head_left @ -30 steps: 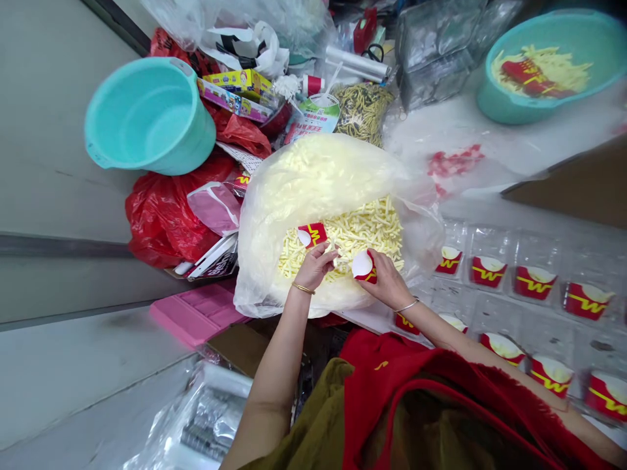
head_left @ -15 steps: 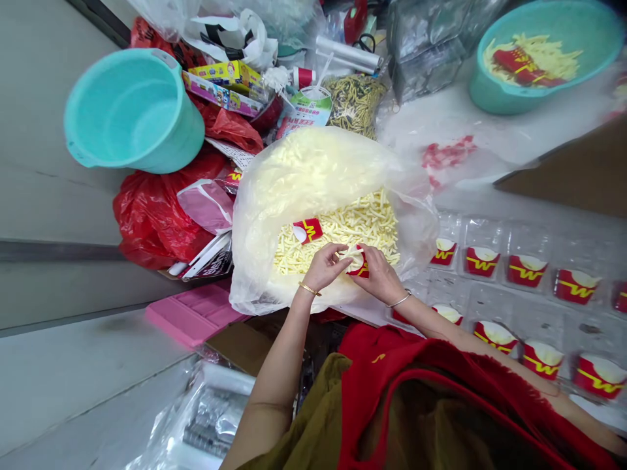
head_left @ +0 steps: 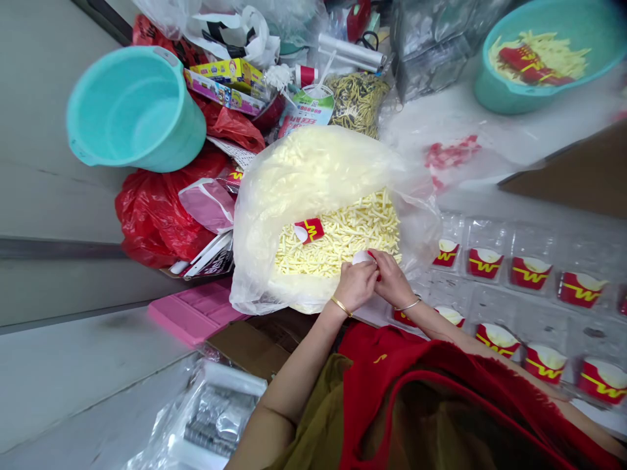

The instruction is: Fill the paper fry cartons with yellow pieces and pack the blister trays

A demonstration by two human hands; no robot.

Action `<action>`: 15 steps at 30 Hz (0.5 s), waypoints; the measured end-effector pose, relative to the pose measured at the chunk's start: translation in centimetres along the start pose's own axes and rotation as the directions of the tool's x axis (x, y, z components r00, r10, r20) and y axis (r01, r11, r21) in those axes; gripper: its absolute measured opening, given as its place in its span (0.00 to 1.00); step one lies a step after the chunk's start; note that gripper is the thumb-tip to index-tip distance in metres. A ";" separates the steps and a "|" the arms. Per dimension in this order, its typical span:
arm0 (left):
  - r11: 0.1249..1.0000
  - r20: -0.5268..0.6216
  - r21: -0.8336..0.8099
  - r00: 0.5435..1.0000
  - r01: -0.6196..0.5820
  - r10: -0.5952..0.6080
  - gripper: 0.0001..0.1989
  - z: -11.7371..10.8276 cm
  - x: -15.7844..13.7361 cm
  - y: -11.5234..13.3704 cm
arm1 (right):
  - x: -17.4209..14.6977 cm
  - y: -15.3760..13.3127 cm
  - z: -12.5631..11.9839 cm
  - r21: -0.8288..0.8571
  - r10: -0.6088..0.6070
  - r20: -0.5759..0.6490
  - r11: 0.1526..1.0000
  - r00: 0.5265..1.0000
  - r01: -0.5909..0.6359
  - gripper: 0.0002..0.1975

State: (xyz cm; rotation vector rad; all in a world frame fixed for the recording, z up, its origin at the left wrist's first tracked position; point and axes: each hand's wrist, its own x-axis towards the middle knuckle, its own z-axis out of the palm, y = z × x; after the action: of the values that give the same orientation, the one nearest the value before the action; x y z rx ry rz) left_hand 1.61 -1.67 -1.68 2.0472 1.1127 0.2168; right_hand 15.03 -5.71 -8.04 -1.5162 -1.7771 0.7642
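Note:
Both of my hands are at the near right edge of a large clear plastic bag (head_left: 264, 189) full of pale yellow fry-shaped sticks (head_left: 337, 235). Between them is a small red fry box (head_left: 363, 256); mostly its white back shows, and my fingers cover the rest. My left hand (head_left: 356, 285) has its fingers closed against the near side of the box. From the other side my right hand (head_left: 392, 282) grips it, fingers curled. Another red fry box (head_left: 309, 230) with a yellow zigzag lies on top of the sticks, left of my hands.
Rows of clear plastic trays (head_left: 531, 238) holding red fry boxes stand at the right. A turquoise bucket (head_left: 134, 111) stands at the upper left, and a turquoise tub (head_left: 512, 98) with sticks inside at the upper right. Red bags (head_left: 157, 215) and a pink tray (head_left: 193, 313) sit left.
My hands have moved slightly right and closer together. The fry box has turned, so its white back shows instead of its red front, and my left fingers have closed at it.

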 end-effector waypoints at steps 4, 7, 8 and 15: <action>0.999 -0.032 0.009 0.998 -0.049 0.049 0.12 -1.6 1.7 -1.5 | -0.3 0.8 -0.5 0.022 0.053 -0.044 0.998 0.998 -0.052 0.34; 0.964 -0.172 0.248 0.984 0.097 -0.055 0.13 -2.7 4.2 -4.4 | -0.1 0.9 -1.0 0.019 0.102 -0.085 0.995 0.991 -0.100 0.35; 0.925 -0.182 0.347 0.978 0.158 -0.099 0.16 -2.8 5.0 -5.3 | 0.0 0.9 -1.1 0.017 0.106 -0.089 0.994 0.990 -0.105 0.35; 0.891 -0.195 0.399 0.969 0.217 -0.150 0.10 -2.6 6.5 -8.9 | -0.2 0.9 -1.6 0.057 0.135 -0.097 0.990 0.986 -0.130 0.35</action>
State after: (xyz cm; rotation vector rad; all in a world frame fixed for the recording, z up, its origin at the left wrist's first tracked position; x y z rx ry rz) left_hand -1.42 7.58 -7.47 2.3059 1.5542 0.0460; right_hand 16.90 -5.72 -7.79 -1.6234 -1.5844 0.7771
